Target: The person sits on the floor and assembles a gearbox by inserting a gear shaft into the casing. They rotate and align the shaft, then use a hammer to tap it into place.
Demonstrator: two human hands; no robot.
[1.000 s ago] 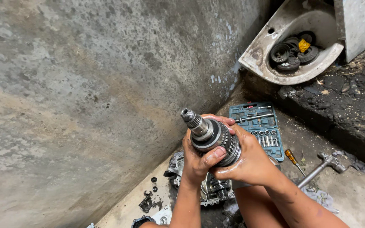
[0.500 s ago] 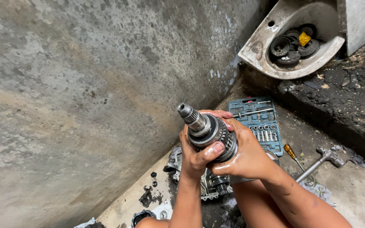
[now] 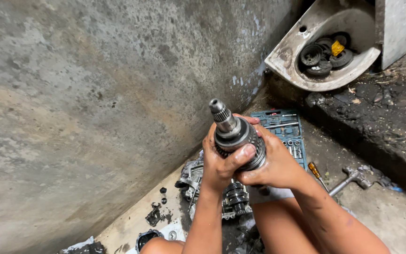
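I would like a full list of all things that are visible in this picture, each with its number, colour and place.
gear shaft: one, grey steel with a splined tip, held upright and tilted in both hands at the centre
gearbox casing: one, grey and oily, on the floor under the hands
socket set case: one, blue-green, open on the floor behind the hands
screwdriver: one, orange handle, on the floor right of the case
wrench: one, grey metal, on the floor at the right
broken basin: one, white and dirty, top right, holds dark gears
yellow part: one, among those gears
concrete wall: grey, fills the left
left hand: grips the shaft
right hand: grips the shaft
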